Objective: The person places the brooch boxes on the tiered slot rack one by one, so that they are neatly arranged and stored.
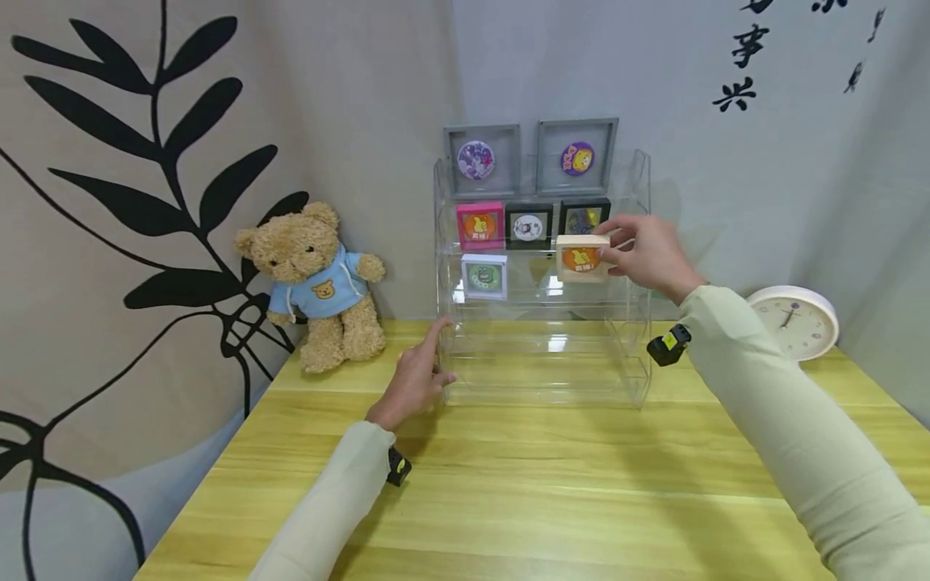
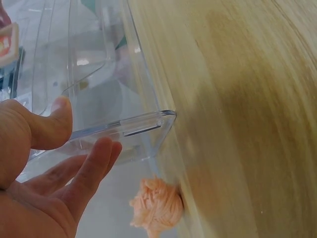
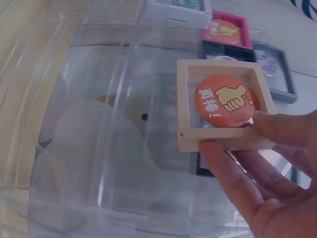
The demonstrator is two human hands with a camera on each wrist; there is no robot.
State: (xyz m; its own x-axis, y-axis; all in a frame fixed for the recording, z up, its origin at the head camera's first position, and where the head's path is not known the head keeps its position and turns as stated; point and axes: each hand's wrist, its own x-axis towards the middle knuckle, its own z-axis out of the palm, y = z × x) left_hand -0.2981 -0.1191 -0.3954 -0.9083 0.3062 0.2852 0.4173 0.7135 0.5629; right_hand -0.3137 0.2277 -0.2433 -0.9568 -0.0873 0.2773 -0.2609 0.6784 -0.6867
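My right hand (image 1: 650,254) pinches a small cream square frame (image 1: 583,273) holding an orange thumbs-up badge (image 3: 227,101). It holds the frame upright in front of the clear tiered display rack (image 1: 538,395), at the right of the middle tier. My left hand (image 1: 410,383) grips the rack's left side panel (image 2: 138,121) low down, thumb on one face and fingers on the other. On the same tier stands a white frame (image 1: 484,277) with a green badge. Above it are a pink frame (image 1: 480,226), a black frame (image 1: 529,227) and another black frame (image 1: 584,214), partly hidden.
Two grey frames with round badges, a left one (image 1: 482,190) and a right one (image 1: 577,190), stand on the top tier. A teddy bear (image 1: 316,282) sits left of the rack. To the right, a white round clock (image 1: 795,323) rests on the wooden table (image 1: 508,500). A curtain hangs behind.
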